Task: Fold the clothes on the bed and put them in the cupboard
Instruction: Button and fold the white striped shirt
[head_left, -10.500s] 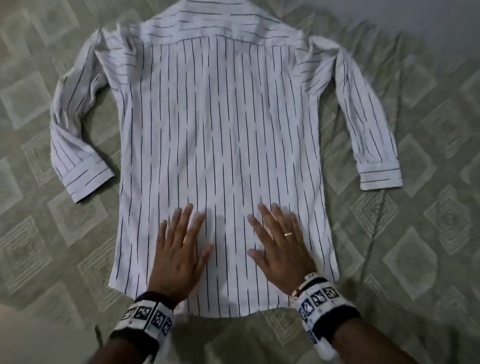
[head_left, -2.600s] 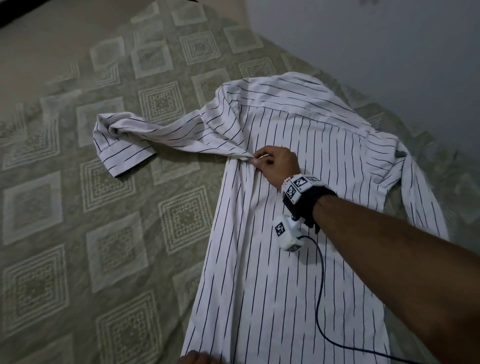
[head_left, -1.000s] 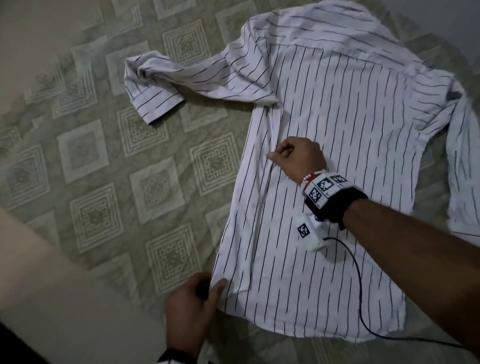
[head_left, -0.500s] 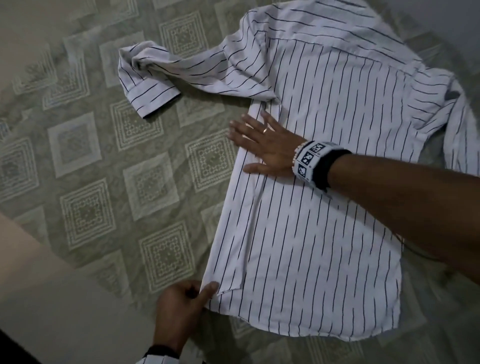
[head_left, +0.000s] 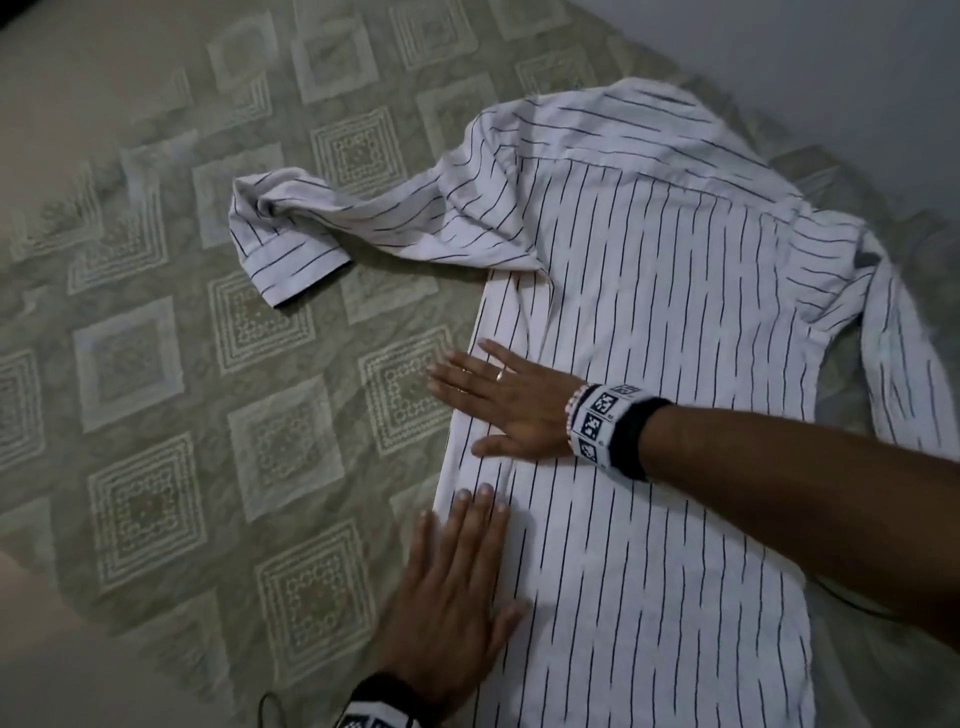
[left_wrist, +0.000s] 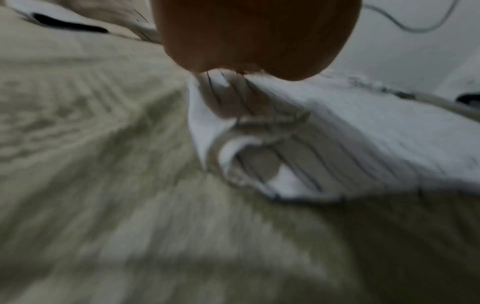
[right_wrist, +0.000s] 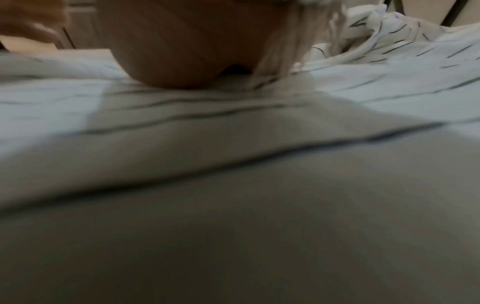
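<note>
A white shirt with thin dark stripes (head_left: 665, 364) lies back-up on the bed, its left side folded in along a straight edge. One sleeve (head_left: 332, 223) trails out to the left, rumpled at the cuff. My right hand (head_left: 498, 400) lies flat with straight fingers on the folded edge, fingertips reaching onto the bedspread. My left hand (head_left: 457, 566) presses flat on the same edge lower down. The left wrist view shows blurred shirt fabric (left_wrist: 350, 133) under the palm. In the right wrist view the palm rests on striped cloth (right_wrist: 233, 127).
The bed carries a green-grey bedspread (head_left: 208, 415) with pale diamond patterns, wide and bare to the left of the shirt. A pale wall (head_left: 831, 62) runs behind the shirt at the top right. The shirt's other sleeve (head_left: 904, 353) hangs down at the right.
My left hand let go of the hem corner and now lies flat on the folded edge. My right hand slid a little down the fold, still flat.
</note>
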